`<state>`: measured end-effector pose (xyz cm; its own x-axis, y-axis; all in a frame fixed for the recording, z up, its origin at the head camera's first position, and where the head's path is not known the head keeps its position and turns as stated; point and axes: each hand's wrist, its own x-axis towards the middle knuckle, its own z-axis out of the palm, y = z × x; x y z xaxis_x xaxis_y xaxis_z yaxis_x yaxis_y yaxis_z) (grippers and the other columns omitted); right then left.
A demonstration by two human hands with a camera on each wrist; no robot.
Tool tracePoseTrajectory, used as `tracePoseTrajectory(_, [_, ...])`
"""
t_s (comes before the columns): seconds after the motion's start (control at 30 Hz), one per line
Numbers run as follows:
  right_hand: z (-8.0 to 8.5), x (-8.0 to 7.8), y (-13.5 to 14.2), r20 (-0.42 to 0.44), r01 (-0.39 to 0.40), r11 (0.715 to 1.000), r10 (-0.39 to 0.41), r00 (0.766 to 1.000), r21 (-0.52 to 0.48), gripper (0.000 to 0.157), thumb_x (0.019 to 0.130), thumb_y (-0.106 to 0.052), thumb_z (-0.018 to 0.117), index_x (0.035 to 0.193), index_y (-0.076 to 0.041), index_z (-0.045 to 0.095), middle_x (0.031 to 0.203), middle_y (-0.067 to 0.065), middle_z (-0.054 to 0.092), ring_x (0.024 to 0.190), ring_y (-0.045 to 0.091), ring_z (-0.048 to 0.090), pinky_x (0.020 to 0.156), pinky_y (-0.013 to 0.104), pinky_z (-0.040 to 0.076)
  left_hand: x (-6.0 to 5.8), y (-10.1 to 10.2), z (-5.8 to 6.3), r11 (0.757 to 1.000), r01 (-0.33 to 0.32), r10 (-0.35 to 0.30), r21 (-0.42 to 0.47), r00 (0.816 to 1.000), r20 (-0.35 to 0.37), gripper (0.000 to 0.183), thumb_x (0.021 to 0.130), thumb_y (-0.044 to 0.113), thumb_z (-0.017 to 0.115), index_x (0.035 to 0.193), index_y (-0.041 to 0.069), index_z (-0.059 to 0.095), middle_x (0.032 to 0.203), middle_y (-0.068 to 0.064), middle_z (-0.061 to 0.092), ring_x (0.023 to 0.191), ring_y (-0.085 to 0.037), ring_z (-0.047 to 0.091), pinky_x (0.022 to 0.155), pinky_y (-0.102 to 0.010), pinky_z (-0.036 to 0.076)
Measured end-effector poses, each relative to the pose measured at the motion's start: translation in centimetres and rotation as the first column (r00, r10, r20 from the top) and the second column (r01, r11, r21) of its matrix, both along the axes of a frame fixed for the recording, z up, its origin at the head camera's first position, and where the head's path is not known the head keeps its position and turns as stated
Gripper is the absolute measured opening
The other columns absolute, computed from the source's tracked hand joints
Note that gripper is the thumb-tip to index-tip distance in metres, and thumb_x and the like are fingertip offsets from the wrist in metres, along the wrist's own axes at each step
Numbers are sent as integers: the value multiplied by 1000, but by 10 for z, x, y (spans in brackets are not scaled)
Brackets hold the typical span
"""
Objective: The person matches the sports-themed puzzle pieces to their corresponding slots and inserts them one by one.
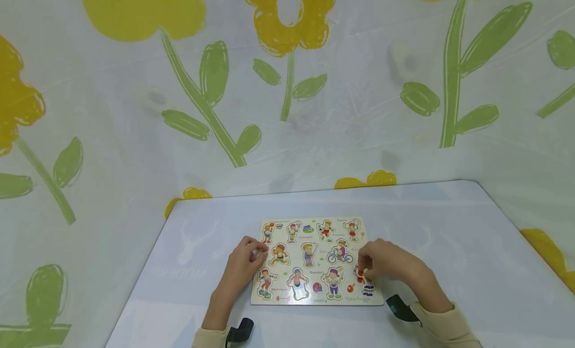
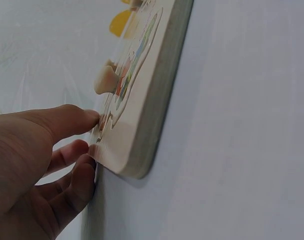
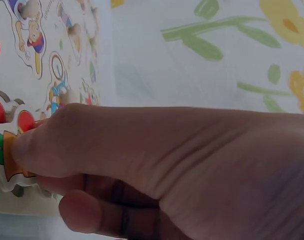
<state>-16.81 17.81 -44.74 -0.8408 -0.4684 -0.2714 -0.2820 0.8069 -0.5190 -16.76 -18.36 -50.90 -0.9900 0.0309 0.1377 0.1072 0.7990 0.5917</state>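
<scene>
A wooden knob puzzle board [image 1: 287, 302] with sports figures lies flat. My left hand [image 1: 244, 260] is at its left edge; in the left wrist view the thumb [image 2: 84, 119] lies against the top face and the curled fingers grip the side. My right hand [image 1: 388, 260] is over the board's lower right corner, pinching a puzzle piece [image 3: 10, 155] of a figure with red boxing gloves between thumb and fingers. That piece sits slightly askew over its printed spot, and the hand covers part of it. A wooden knob [image 2: 105, 80] stands up near my left thumb.
Several other figure pieces sit in the board, among them a cyclist [image 1: 340, 252], a baseball player [image 1: 333, 283] and a skater [image 1: 297, 283]. The board rests on a pale table [image 1: 215, 223]. Behind stands a white cloth wall [image 1: 350, 88] printed with flowers.
</scene>
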Motion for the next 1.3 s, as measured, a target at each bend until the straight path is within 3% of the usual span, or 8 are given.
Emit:
tracePoseTrajectory(0.27, [-1,2,-5,36,-8,999,7,999,32,20,74,-4,81,73,-17,65,70,-6,57,68,14,50,60,26,41,0,0,0,1000,8,-8,6,1000,-14,9,87,19,73,96,17,73,101,3,57,67,-6,46,56,-18,39])
tracePoseTrajectory(1.0, [-5,-1,3,92,-62,998,65,994,-34,17,74,-8,82,75,-20,70,69,-7,58,68,12,50,60,24,41,0,1,1,1000,7,-7,7,1000,-11,9,87,19,74,96,16,73,101,1,57,68,-6,46,57,-18,39])
tracePoseTrajectory(1.3, [-7,-2,2,78,-75,996,78,994,-47,18,73,-7,82,74,-19,69,68,-6,57,66,11,49,58,23,41,0,0,1,1000,1,-1,6,1000,-13,9,87,20,73,96,17,73,101,3,57,67,-6,46,57,-18,39])
